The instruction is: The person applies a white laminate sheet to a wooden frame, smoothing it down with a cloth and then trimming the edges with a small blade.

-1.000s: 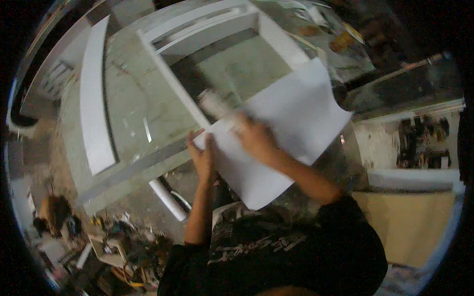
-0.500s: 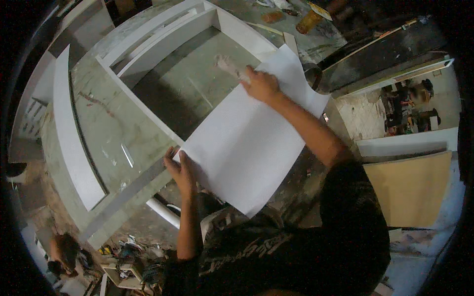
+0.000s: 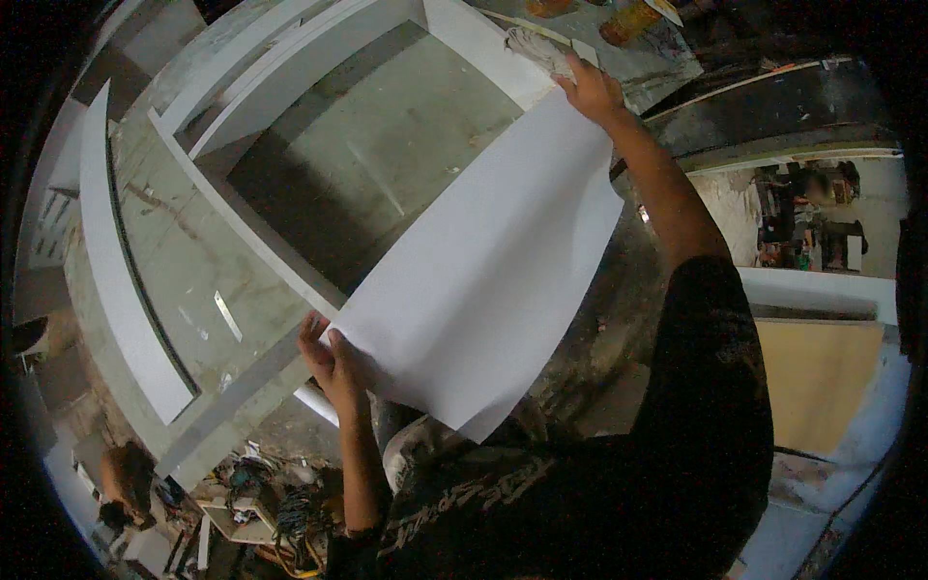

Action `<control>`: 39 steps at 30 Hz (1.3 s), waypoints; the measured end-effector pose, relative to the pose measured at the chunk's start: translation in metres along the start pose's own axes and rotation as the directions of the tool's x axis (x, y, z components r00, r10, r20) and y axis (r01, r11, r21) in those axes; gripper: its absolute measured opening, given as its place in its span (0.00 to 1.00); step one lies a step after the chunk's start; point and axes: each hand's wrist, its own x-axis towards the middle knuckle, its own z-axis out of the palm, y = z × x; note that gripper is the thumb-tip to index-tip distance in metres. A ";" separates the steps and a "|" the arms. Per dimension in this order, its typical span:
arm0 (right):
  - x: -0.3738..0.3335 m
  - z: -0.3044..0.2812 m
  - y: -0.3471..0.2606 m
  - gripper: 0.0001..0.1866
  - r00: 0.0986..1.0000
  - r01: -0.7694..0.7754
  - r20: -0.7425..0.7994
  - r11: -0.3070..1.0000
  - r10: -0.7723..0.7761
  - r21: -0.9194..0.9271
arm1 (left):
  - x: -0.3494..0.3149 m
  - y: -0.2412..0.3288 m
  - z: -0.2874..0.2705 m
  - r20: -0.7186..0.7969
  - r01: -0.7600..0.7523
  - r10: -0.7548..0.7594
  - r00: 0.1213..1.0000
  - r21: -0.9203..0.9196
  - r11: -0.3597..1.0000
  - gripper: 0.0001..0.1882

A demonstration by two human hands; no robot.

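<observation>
A large white flexible sheet [image 3: 483, 251] lies across the near end of a white panel frame [image 3: 271, 227] on the workbench, its near part hanging over toward me. My left hand [image 3: 333, 362] is at the sheet's near left corner, thumb on top and fingers curled round the edge beside the frame. Far to the right, my right hand [image 3: 592, 92] grips a crumpled greyish-white rag [image 3: 536, 48] at the sheet's far corner, over the frame's right side. How the fingers close on the rag is partly hidden.
On the bench's left lies a long white strip [image 3: 135, 271], with a small thin metal-looking piece [image 3: 228, 316] nearby. An amber jar [image 3: 623, 27] stands at the far right. Cables and scraps [image 3: 300, 517] clutter the floor lower left. A yellowish board [image 3: 817, 382] stands to the right.
My right hand has moved with the rag away from me and to the right, from over the frame's opening to the sheet's far corner. The left hand stays at its corner.
</observation>
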 end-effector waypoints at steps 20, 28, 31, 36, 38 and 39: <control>-0.195 -0.061 -0.301 0.22 0.983 -0.149 0.124 0.981 0.133 0.123 | 0.045 -0.013 -0.054 0.355 0.100 0.011 0.935 -0.293 0.951 0.37; -0.258 -0.065 -0.417 0.19 0.998 -0.017 0.064 0.988 0.008 0.154 | 0.131 -0.046 -0.081 0.122 -0.312 0.368 0.922 -0.331 0.891 0.31; -0.210 -0.079 -0.350 0.20 0.975 -0.221 0.053 0.954 0.214 0.201 | 0.108 -0.045 -0.079 0.177 -0.422 0.422 0.889 -0.039 0.906 0.29; -0.257 -0.077 -0.428 0.25 0.991 -0.049 0.134 0.992 0.032 0.120 | 0.123 -0.045 -0.097 0.118 -0.421 0.423 0.899 -0.039 0.906 0.28; -0.253 -0.090 -0.435 0.26 0.992 -0.065 0.112 0.990 0.051 0.124 | 0.140 -0.040 -0.096 0.124 -0.461 0.457 0.881 0.008 0.887 0.29; -0.246 -0.083 -0.424 0.26 0.992 -0.080 0.111 0.990 0.067 0.116 | 0.151 -0.030 -0.086 0.135 -0.493 0.483 0.865 0.053 0.869 0.30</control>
